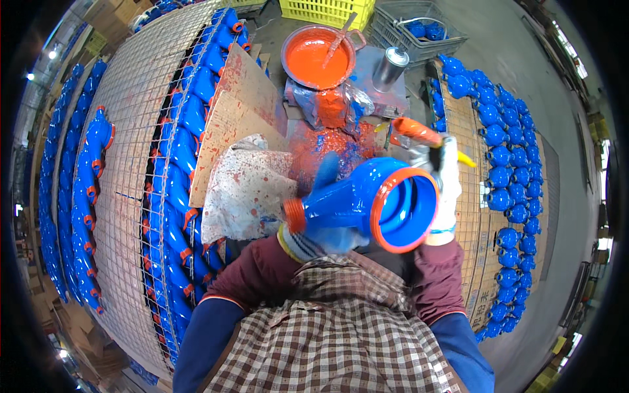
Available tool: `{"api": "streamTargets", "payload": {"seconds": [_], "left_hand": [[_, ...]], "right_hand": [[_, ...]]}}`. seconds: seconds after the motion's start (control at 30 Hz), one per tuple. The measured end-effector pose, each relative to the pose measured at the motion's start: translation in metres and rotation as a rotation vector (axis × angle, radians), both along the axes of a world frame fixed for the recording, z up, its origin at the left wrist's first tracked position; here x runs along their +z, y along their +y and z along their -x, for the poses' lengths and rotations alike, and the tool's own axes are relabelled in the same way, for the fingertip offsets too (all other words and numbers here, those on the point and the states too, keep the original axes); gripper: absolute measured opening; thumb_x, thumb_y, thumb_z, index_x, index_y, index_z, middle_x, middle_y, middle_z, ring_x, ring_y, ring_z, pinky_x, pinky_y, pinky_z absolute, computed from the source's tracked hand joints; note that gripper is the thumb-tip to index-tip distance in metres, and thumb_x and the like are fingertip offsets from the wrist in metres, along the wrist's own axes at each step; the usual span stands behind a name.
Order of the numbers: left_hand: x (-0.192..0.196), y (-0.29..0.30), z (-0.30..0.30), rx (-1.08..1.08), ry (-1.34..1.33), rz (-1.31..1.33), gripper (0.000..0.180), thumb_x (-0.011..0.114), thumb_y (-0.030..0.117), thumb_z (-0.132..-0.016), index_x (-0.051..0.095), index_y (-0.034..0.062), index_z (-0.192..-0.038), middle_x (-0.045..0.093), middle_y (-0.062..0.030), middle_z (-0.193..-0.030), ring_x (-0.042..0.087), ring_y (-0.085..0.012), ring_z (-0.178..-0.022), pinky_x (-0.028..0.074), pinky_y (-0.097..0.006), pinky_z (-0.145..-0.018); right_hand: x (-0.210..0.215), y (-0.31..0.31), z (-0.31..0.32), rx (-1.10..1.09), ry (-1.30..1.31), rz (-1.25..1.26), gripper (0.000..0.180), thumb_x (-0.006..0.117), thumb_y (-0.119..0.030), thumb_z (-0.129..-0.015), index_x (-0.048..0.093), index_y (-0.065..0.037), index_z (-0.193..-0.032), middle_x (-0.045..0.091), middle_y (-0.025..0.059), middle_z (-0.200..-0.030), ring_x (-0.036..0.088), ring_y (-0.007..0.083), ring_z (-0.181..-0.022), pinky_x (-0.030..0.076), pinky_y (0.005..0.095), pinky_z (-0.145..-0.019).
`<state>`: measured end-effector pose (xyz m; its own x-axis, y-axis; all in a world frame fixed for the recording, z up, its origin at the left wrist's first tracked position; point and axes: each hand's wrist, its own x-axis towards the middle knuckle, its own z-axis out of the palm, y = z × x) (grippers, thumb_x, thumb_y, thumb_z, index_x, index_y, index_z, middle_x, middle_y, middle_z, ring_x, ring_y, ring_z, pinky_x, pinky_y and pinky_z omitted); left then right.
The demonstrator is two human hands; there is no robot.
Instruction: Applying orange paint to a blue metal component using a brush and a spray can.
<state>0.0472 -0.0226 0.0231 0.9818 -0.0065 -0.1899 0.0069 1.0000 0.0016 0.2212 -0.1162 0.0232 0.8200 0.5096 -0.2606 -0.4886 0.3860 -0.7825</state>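
A glossy blue valve body [347, 200] is in front of me, its wide round mouth rimmed in orange and a narrow orange threaded end at its left. My left hand [335, 240], in a blue-stained glove, is closed around it from below and behind. My right hand [448, 187], in a white glove, grips a paintbrush with an orange-coated head [417, 131] and a yellow handle [466, 160]. The right-hand fingers are blurred and partly hidden beside the wide mouth. Beyond the valve body stands a pan of orange paint [308, 62] with a stick [339, 40] in it.
A metal can [390, 69] stands right of the pan. Paint-spattered cardboard [239, 98] and a stained cloth [246, 187] lie to the left. Racks of blue valve bodies [177, 223] line the left; more blue parts [501, 157] cover the right board. Yellow [321, 10] and grey [419, 42] crates stand behind.
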Motion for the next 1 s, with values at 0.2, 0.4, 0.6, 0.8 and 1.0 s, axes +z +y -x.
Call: {"api": "streamTargets", "payload": {"seconds": [0.2,0.4,0.6,0.8,1.0], "left_hand": [[-0.005,0.018,-0.005,0.076,-0.014,-1.081,0.074,0.075,0.032,-0.073,0.040,0.0087,-0.135,0.048,-0.0118,-0.128,0.052,-0.0269,-0.117,0.044,-0.040,-0.098],[0.015,0.011,-0.005,0.208,0.033,-2.606,0.050,0.076,0.020,-0.062,0.055,0.0109,-0.107,0.058,-0.0091,-0.102,0.058,-0.0303,-0.086,0.050,-0.043,-0.070],[0.018,0.015,-0.007,0.191,0.039,-2.687,0.053,0.076,0.023,-0.063,0.055,0.0100,-0.110,0.059,-0.0091,-0.104,0.058,-0.0295,-0.087,0.050,-0.042,-0.072],[0.003,0.020,-0.001,0.299,0.205,-2.407,0.071,0.081,0.024,-0.052,0.053,0.0105,-0.116,0.056,-0.0105,-0.111,0.056,-0.0321,-0.103,0.049,-0.042,-0.086],[-0.020,0.023,0.013,0.304,0.000,-1.433,0.096,0.089,0.018,-0.052,0.039,0.0101,-0.134,0.046,-0.0069,-0.129,0.049,-0.0203,-0.118,0.043,-0.037,-0.097]], "right_hand": [[0.048,-0.003,-0.030,-0.009,-0.908,0.402,0.020,0.067,-0.019,-0.087,0.064,-0.003,-0.099,0.063,0.0027,-0.085,0.059,0.0111,-0.073,0.047,0.0258,-0.067],[0.050,0.015,-0.028,0.315,-1.614,0.762,0.029,0.070,-0.033,-0.084,0.067,-0.008,-0.098,0.064,0.0104,-0.080,0.062,0.0256,-0.067,0.048,0.0364,-0.059],[0.053,0.004,-0.018,0.159,-2.155,0.784,0.014,0.069,-0.022,-0.083,0.068,-0.014,-0.095,0.060,0.0084,-0.074,0.056,0.0248,-0.061,0.044,0.0351,-0.053],[0.075,-0.017,0.004,0.209,-1.588,0.626,0.012,0.076,-0.013,-0.077,0.067,-0.009,-0.084,0.064,0.0067,-0.075,0.061,0.0209,-0.066,0.047,0.0318,-0.058],[0.043,-0.037,0.005,0.070,-1.323,0.153,0.015,0.069,-0.006,-0.079,0.060,-0.006,-0.091,0.061,0.0102,-0.087,0.060,0.0230,-0.079,0.049,0.0351,-0.070]]}}
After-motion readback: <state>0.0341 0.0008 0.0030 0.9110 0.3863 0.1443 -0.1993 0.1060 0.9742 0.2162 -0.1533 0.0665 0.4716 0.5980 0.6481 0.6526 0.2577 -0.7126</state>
